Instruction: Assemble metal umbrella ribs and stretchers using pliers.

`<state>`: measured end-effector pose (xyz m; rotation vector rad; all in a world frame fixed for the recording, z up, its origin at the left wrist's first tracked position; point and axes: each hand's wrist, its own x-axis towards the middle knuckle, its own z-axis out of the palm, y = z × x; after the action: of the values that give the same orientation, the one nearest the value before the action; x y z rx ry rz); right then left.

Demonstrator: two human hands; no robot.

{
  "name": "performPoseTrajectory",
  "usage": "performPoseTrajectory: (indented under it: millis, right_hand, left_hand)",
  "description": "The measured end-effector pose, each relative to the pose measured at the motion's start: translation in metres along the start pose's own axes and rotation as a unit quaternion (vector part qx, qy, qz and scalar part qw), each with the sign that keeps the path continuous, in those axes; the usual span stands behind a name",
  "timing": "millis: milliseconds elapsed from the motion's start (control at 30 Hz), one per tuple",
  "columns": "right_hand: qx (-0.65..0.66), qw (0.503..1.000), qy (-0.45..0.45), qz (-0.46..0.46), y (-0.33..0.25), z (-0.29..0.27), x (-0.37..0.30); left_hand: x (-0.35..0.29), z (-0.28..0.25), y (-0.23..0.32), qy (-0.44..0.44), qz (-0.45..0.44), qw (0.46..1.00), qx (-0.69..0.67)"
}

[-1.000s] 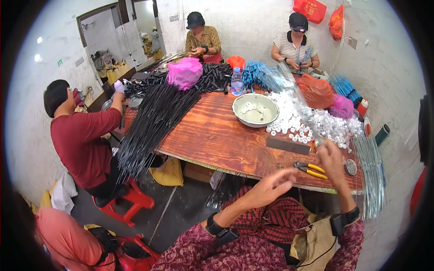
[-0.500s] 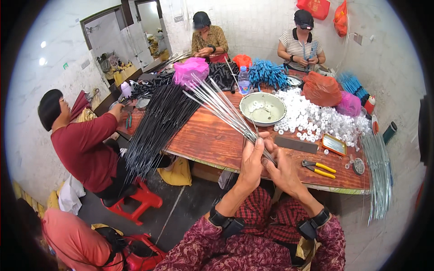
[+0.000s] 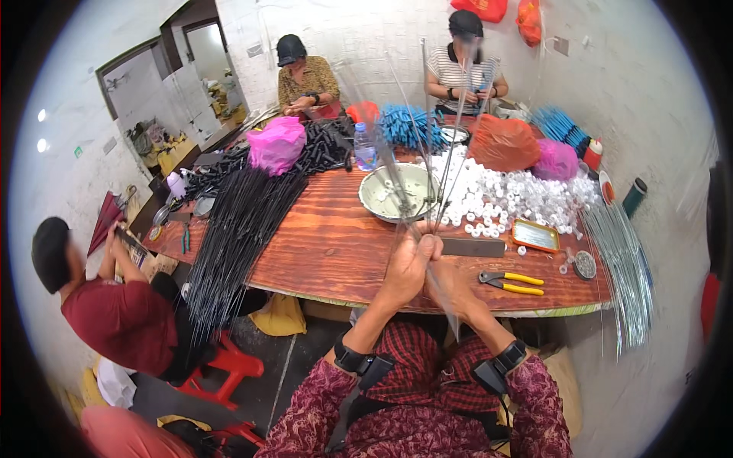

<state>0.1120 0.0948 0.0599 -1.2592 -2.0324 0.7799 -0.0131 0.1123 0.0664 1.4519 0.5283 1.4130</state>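
In front of me, a fanned bunch of thin metal rods (image 3: 395, 179) points up and away over the table, smeared by motion. My left hand (image 3: 410, 263) is closed round its lower part, thumb on top. My right hand (image 3: 453, 286) is closed at the same bunch just to the right, its fingers partly hidden. The rods' lower ends show as a blur below the hands. Behind them stands a pale bowl (image 3: 374, 200) with a few small pieces in it. A dark flat bar (image 3: 473, 247) lies on the table beside my hands.
Yellow-handled pliers (image 3: 513, 283), a shallow tin (image 3: 536, 235) and white beads (image 3: 504, 191) lie right on the wooden table (image 3: 328, 221). Silvery rods (image 3: 622, 267) overhang its right edge, black rods (image 3: 237, 237) its left. A bottle (image 3: 364, 149) stands behind. Co-workers sit left and across.
The rod bunch has swung from leaning left to more upright and spread wider. My hands have shifted slightly left in view. The co-worker at left now holds both hands raised around a dark object.
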Motion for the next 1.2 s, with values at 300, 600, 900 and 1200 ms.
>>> performPoseTrajectory:
  millis: [300,600,900,1200]
  right_hand:
    - [0.157,0.987,-0.010,-0.034,-0.018,-0.004,-0.036]
    - [0.347,0.933,0.068,-0.063,-0.012,0.015,-0.071]
    - [0.331,0.934,0.106,-0.084,-0.016,0.006,-0.088]
    - [0.312,0.930,0.122,-0.149,-0.016,-0.008,-0.049]
  left_hand:
    - [-0.017,0.011,0.035,-0.001,-0.069,0.992,-0.104]
    - [-0.039,0.032,0.051,0.008,-0.107,0.994,-0.034]
    - [-0.061,0.033,0.043,-0.048,-0.165,0.969,-0.180]
    - [-0.033,0.048,0.054,-0.064,-0.002,0.996,0.054]
